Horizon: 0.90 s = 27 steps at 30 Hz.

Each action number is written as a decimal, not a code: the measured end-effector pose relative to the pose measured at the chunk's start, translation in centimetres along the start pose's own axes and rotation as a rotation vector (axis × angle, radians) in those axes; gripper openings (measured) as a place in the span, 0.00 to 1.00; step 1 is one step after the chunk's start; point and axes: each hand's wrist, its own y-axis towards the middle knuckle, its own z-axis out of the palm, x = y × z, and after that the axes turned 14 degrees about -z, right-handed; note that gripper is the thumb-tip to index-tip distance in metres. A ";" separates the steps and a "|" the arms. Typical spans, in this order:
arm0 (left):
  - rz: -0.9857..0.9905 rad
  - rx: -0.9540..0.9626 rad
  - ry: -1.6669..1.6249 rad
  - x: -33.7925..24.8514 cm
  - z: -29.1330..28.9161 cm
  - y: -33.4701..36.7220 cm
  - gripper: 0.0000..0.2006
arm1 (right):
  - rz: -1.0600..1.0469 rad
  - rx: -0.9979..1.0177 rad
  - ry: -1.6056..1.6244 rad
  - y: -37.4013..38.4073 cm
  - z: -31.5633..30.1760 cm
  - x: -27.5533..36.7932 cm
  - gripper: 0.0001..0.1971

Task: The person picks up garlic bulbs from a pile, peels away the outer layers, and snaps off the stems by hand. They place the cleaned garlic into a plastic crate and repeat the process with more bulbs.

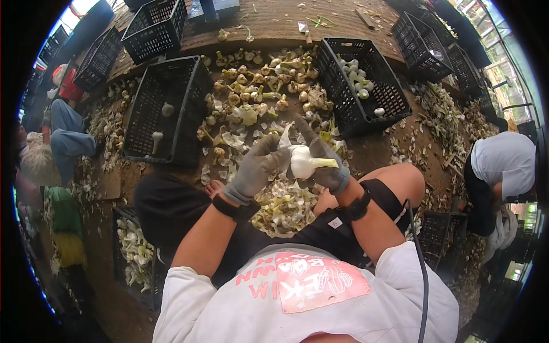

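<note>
A white garlic bulb (302, 162) is held up in front of me, its short pale-green stem pointing right. My right hand (330, 163), in a grey glove, is closed on the bulb from the stem side, with a finger stretched up beyond it. On the other side my left hand (254, 171), also gloved, pinches a strip of papery garlic skin (285, 137) that stands up beside the bulb. Below, between my legs, lies a heap of peeled garlic skins (285, 208). Beyond my hands, unpeeled garlic bulbs (257, 80) with brownish skins cover the ground.
A black crate (197, 80) at left holds a few bulbs; another crate (400, 108) at right holds several white ones. A crate of garlic pieces (120, 214) stands by my left side. Other people sit at left (68, 140) and right (503, 166). A cable (425, 274) hangs at my right.
</note>
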 end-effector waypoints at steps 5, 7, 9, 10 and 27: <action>0.039 -0.216 -0.062 0.5 0.7 0.8 0.14 | 0.071 0.100 0.127 -0.4 -0.8 -1.2 0.41; 0.071 -0.308 0.091 1.4 -0.1 1.7 0.17 | 0.042 0.123 0.062 -0.2 -0.1 -1.1 0.42; 0.100 -0.394 0.243 1.3 -0.4 2.1 0.20 | 0.084 0.210 0.071 -0.4 1.1 0.3 0.46; -0.017 -0.408 0.474 0.6 -0.3 1.9 0.23 | 0.052 0.267 0.003 -0.3 1.3 0.4 0.49; 0.551 -0.544 0.585 1.1 1.3 1.0 0.12 | -0.282 -0.357 -0.612 0.7 -2.4 -3.3 0.28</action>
